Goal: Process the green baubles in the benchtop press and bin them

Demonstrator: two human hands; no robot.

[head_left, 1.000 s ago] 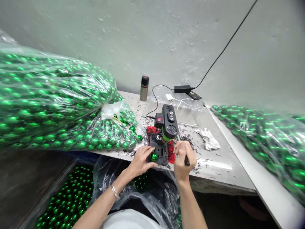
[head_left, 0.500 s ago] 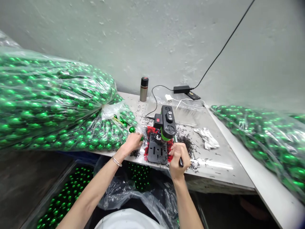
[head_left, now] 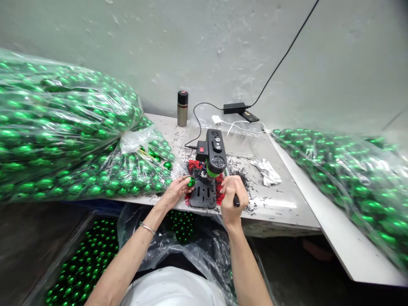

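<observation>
My left hand (head_left: 177, 190) pinches a shiny green ball (head_left: 191, 182) at the left edge of a small bench drill press (head_left: 216, 148). The machine has a black top with round vents, a green collar and a slotted black base plate (head_left: 203, 196). My right hand (head_left: 234, 196) is wrapped round the machine's lever, whose black end (head_left: 236, 200) sticks out below the fingers. A red mat (head_left: 219, 189) lies under the base. Loose green balls, one of them a single ball (head_left: 167, 165), lie by the mouth of a big clear bag (head_left: 79, 140) on the left.
Black shavings (head_left: 244, 182) litter the table (head_left: 283, 212). White gloves (head_left: 267, 172) lie on the right, a flask (head_left: 182, 109) and a power adapter (head_left: 234, 108) at the back. Another bag of balls (head_left: 344, 178) rests on the right. Below the table is a bin of green balls (head_left: 86, 259).
My left hand has moved from beside the bag's mouth to the machine's left edge, with a green ball now plainly showing in its fingers. My right hand stays on the lever. The view has shifted slightly.
</observation>
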